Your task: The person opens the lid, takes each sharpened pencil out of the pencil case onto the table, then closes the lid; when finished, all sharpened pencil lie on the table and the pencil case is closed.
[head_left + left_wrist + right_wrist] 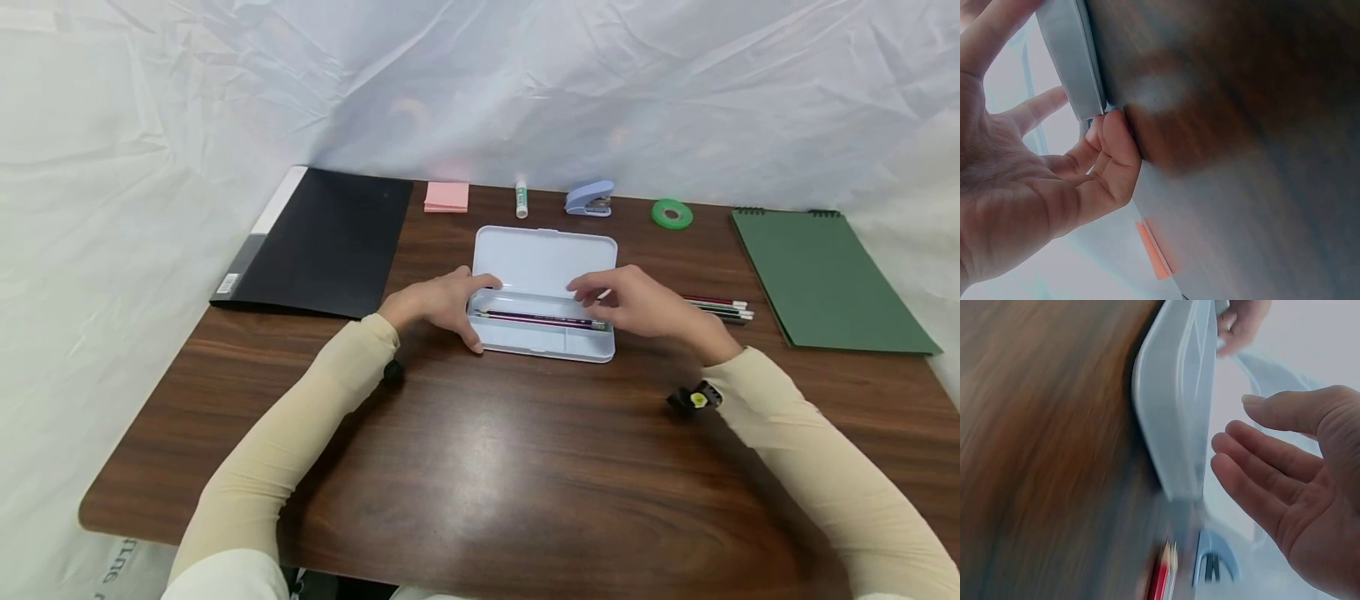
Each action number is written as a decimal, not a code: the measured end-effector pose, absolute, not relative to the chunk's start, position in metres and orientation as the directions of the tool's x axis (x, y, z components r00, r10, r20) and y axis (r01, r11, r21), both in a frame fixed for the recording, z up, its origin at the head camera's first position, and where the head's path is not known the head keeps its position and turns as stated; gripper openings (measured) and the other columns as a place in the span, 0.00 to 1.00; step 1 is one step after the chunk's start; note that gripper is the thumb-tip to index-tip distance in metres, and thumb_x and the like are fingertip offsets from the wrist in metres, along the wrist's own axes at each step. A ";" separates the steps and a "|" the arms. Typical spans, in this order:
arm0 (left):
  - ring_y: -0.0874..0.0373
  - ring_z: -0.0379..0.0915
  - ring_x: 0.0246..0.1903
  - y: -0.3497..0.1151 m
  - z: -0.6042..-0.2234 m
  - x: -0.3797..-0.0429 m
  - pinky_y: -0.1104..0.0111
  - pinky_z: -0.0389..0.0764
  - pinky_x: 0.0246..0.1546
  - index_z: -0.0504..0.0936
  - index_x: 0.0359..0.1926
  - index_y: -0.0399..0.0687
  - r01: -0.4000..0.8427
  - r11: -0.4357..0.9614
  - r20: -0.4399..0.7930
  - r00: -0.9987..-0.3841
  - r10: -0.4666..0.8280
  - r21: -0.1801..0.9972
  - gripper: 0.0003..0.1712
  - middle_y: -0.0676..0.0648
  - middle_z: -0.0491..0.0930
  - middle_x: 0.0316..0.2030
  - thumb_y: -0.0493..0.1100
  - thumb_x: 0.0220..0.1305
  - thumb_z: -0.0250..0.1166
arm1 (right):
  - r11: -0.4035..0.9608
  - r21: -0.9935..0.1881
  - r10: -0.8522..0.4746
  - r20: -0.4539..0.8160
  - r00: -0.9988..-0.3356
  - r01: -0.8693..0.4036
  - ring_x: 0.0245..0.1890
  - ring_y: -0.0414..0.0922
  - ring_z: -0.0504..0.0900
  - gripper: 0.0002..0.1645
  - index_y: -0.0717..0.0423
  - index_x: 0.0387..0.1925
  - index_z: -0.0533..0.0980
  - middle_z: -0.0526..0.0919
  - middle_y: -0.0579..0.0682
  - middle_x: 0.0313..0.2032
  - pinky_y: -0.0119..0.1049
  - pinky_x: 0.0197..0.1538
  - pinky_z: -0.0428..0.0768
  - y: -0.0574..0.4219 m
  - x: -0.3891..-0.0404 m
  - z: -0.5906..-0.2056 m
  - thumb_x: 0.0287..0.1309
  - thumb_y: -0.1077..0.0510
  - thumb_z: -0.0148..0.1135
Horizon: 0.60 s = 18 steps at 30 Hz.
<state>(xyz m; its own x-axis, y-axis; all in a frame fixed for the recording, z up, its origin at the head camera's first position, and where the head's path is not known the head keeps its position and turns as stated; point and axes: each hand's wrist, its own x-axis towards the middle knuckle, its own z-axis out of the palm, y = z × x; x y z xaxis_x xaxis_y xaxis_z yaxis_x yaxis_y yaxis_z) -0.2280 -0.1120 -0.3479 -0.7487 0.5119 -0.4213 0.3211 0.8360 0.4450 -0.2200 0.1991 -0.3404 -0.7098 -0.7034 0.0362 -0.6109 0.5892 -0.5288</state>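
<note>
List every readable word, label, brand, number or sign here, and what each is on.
No text reads with certainty.
White sheet, lower left: dark lettering, tilted, unclear.
Black folder: barcode label, too small.
Glue stick: print too small.
Pencils in the case: pale marks, too small.

Cream sleeves, black wrist strap

Right wrist: pencils cut off | tabletop blurred | Head: label illegible

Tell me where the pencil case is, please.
In the head view, the pencil case lies on the table below the glue stick, with the left hand at its left end and the right hand at its right.
</note>
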 end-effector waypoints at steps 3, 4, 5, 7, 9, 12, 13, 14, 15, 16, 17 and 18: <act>0.48 0.66 0.54 -0.112 -0.348 -0.228 0.57 0.71 0.55 0.57 0.76 0.62 0.316 0.838 -0.425 -0.749 0.508 0.444 0.59 0.40 0.63 0.58 0.54 0.46 0.81 | 0.586 -0.540 -0.725 -0.016 -0.688 -0.604 0.44 0.48 0.83 0.21 0.62 0.57 0.78 0.86 0.56 0.45 0.48 0.50 0.82 0.184 -0.222 -0.342 0.61 0.69 0.63; 0.47 0.66 0.54 -0.113 -0.348 -0.227 0.56 0.71 0.55 0.57 0.76 0.62 0.316 0.837 -0.425 -0.749 0.509 0.447 0.59 0.40 0.63 0.58 0.54 0.46 0.81 | 0.586 -0.540 -0.732 -0.033 -0.680 -0.605 0.44 0.48 0.83 0.21 0.62 0.57 0.78 0.86 0.56 0.46 0.48 0.50 0.82 0.179 -0.223 -0.343 0.61 0.69 0.63; 0.47 0.65 0.54 -0.113 -0.348 -0.227 0.56 0.71 0.55 0.57 0.75 0.62 0.316 0.837 -0.425 -0.748 0.510 0.447 0.59 0.40 0.63 0.58 0.54 0.46 0.81 | 0.587 -0.537 -0.738 -0.050 -0.673 -0.605 0.45 0.48 0.83 0.21 0.61 0.57 0.79 0.86 0.56 0.46 0.47 0.50 0.82 0.175 -0.223 -0.344 0.61 0.69 0.64; 0.47 0.65 0.55 -0.113 -0.349 -0.228 0.56 0.71 0.55 0.57 0.75 0.62 0.319 0.833 -0.424 -0.745 0.515 0.452 0.59 0.40 0.63 0.58 0.54 0.46 0.80 | 0.591 -0.513 -0.753 -0.074 -0.654 -0.623 0.45 0.49 0.84 0.22 0.61 0.57 0.79 0.86 0.56 0.47 0.47 0.50 0.82 0.169 -0.224 -0.346 0.60 0.68 0.66; 0.47 0.65 0.55 -0.113 -0.350 -0.228 0.57 0.71 0.56 0.57 0.76 0.61 0.322 0.830 -0.421 -0.744 0.519 0.455 0.59 0.40 0.63 0.59 0.54 0.46 0.80 | 0.592 -0.488 -0.765 -0.090 -0.638 -0.641 0.46 0.49 0.84 0.23 0.61 0.57 0.79 0.86 0.56 0.48 0.46 0.50 0.82 0.163 -0.225 -0.347 0.58 0.67 0.67; 0.47 0.65 0.55 -0.113 -0.349 -0.228 0.57 0.71 0.56 0.57 0.76 0.62 0.321 0.832 -0.422 -0.745 0.517 0.452 0.59 0.40 0.63 0.59 0.55 0.46 0.81 | 0.599 -0.455 -0.773 -0.113 -0.624 -0.659 0.45 0.49 0.83 0.25 0.61 0.58 0.78 0.86 0.55 0.46 0.47 0.50 0.81 0.156 -0.226 -0.347 0.57 0.66 0.68; 0.47 0.65 0.55 -0.113 -0.349 -0.228 0.57 0.71 0.56 0.57 0.76 0.62 0.321 0.833 -0.422 -0.746 0.515 0.450 0.59 0.41 0.63 0.58 0.55 0.46 0.81 | 0.601 -0.447 -0.773 -0.118 -0.623 -0.662 0.44 0.49 0.82 0.25 0.61 0.58 0.78 0.86 0.55 0.45 0.47 0.50 0.81 0.154 -0.226 -0.347 0.57 0.66 0.69; 0.47 0.65 0.55 -0.112 -0.349 -0.228 0.57 0.71 0.56 0.57 0.76 0.62 0.321 0.835 -0.423 -0.747 0.513 0.446 0.59 0.41 0.63 0.58 0.55 0.46 0.81 | 0.606 -0.439 -0.772 -0.124 -0.623 -0.664 0.43 0.48 0.82 0.25 0.61 0.58 0.78 0.86 0.54 0.44 0.47 0.50 0.80 0.152 -0.226 -0.346 0.57 0.66 0.69; 0.47 0.65 0.55 -0.112 -0.348 -0.228 0.57 0.71 0.56 0.57 0.75 0.62 0.323 0.836 -0.422 -0.748 0.512 0.443 0.59 0.41 0.63 0.58 0.55 0.46 0.81 | 0.608 -0.432 -0.772 -0.127 -0.623 -0.666 0.42 0.48 0.81 0.25 0.61 0.57 0.78 0.85 0.54 0.43 0.47 0.50 0.80 0.150 -0.226 -0.346 0.57 0.67 0.68; 0.47 0.65 0.54 -0.112 -0.348 -0.229 0.56 0.71 0.55 0.57 0.75 0.62 0.323 0.837 -0.422 -0.748 0.512 0.442 0.59 0.41 0.63 0.58 0.55 0.46 0.81 | 0.614 -0.423 -0.770 -0.135 -0.624 -0.666 0.41 0.48 0.80 0.24 0.61 0.57 0.78 0.85 0.54 0.42 0.47 0.49 0.79 0.149 -0.226 -0.346 0.57 0.67 0.68; 0.47 0.65 0.54 -0.112 -0.348 -0.229 0.57 0.71 0.55 0.57 0.76 0.62 0.325 0.837 -0.422 -0.748 0.512 0.439 0.59 0.41 0.63 0.58 0.55 0.46 0.81 | 0.618 -0.416 -0.768 -0.139 -0.625 -0.667 0.40 0.48 0.79 0.24 0.61 0.57 0.79 0.84 0.54 0.41 0.46 0.48 0.78 0.148 -0.226 -0.346 0.57 0.67 0.68; 0.47 0.65 0.54 -0.112 -0.348 -0.229 0.57 0.71 0.55 0.57 0.76 0.62 0.327 0.837 -0.421 -0.748 0.513 0.438 0.59 0.41 0.63 0.58 0.55 0.46 0.81 | 0.623 -0.410 -0.766 -0.147 -0.626 -0.666 0.38 0.47 0.78 0.24 0.60 0.57 0.79 0.84 0.53 0.40 0.46 0.47 0.77 0.147 -0.226 -0.346 0.57 0.68 0.68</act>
